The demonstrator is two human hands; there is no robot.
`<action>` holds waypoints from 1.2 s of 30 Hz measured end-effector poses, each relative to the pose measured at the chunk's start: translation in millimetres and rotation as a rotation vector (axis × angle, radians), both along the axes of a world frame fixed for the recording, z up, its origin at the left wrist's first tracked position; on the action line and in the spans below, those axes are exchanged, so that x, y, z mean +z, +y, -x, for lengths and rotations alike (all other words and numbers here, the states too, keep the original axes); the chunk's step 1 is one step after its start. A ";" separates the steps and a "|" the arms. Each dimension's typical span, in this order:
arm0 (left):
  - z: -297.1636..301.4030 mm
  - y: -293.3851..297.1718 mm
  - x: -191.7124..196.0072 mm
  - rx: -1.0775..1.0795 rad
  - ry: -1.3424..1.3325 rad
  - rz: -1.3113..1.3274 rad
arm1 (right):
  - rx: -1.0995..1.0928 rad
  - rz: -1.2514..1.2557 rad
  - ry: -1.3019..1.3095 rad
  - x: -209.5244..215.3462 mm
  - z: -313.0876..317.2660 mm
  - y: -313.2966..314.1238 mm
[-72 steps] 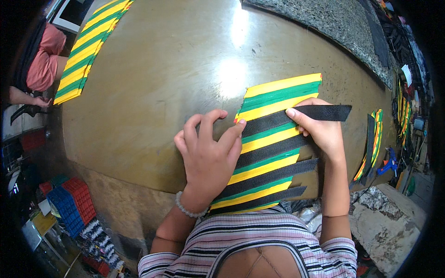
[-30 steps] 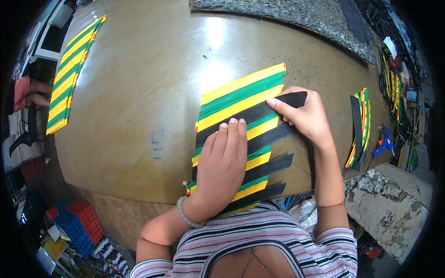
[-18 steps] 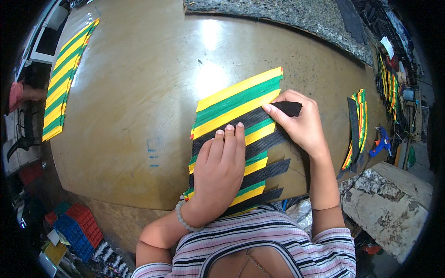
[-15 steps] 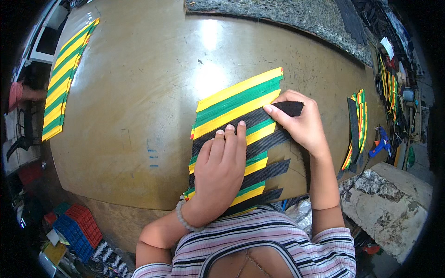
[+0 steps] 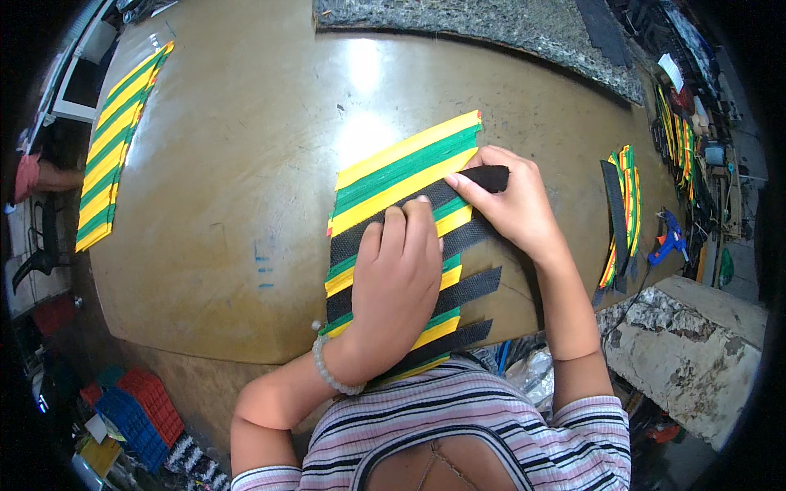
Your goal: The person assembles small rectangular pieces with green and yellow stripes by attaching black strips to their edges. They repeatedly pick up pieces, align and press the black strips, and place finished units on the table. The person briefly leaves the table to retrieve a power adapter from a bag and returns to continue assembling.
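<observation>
A striped panel (image 5: pixel 401 173) of slanting yellow, green and black strips lies on the table close in front of me. My left hand (image 5: pixel 389 282) rests on it, fingers stretched over the stripes and bent a little, their tips touching a black woven strip (image 5: pixel 487 177). That strip runs slantwise beneath a yellow band. At its right end, my right hand (image 5: pixel 520 204) pinches it between thumb and fingers, and the tip sticks out beyond the thumb. Further black strip ends (image 5: pixel 479 286) jut past the panel's right edge. My left palm hides part of the panel.
Another yellow and green striped panel (image 5: pixel 119 155) lies far left. Loose coloured strips (image 5: pixel 626 204) and a blue glue gun (image 5: pixel 670 239) are at the right. A grey speckled slab (image 5: pixel 483 41) borders the back. Crates (image 5: pixel 135 425) stand lower left; a person's arm (image 5: pixel 57 176) shows at the left edge.
My left fingers have bent more and my left hand has shifted slightly along the panel. The right hand keeps its pinch on the black strip. The whole view has shifted a little.
</observation>
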State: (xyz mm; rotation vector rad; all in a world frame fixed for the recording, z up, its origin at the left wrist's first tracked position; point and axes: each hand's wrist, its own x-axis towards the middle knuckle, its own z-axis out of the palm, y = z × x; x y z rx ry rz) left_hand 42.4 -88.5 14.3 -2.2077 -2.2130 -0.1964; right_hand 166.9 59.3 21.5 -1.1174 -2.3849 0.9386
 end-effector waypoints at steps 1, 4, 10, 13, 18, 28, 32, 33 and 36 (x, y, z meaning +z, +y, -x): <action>0.2 2.4 -0.6 -0.026 -0.010 -0.023 | -0.021 0.074 0.004 1.3 -1.7 2.3; 1.9 5.5 -3.3 -0.064 0.018 -0.079 | -0.115 0.373 0.027 4.0 -11.0 14.8; 1.7 1.5 -8.4 -0.067 0.018 -0.107 | -0.135 0.451 -0.009 -6.9 -26.6 31.5; 2.1 0.5 -8.4 -0.062 0.004 -0.118 | -0.110 0.263 -0.053 -10.2 -27.3 28.4; 3.6 0.2 -8.5 -0.057 -0.009 -0.129 | -0.094 0.168 -0.057 -3.5 -23.6 22.6; 4.5 1.5 -8.5 -0.076 0.044 -0.140 | -0.094 -0.432 -0.117 0.9 -18.0 1.2; 2.3 4.1 -9.2 -0.053 0.013 -0.176 | 0.151 -0.503 -0.003 -1.3 -12.7 -13.8; 2.7 3.7 -9.0 -0.050 -0.048 -0.183 | 0.161 -0.403 -0.025 -1.7 -12.4 -15.0; 11.7 1.1 -6.2 -0.030 -0.294 -0.191 | -0.227 -0.376 -0.162 -1.7 -18.0 -11.7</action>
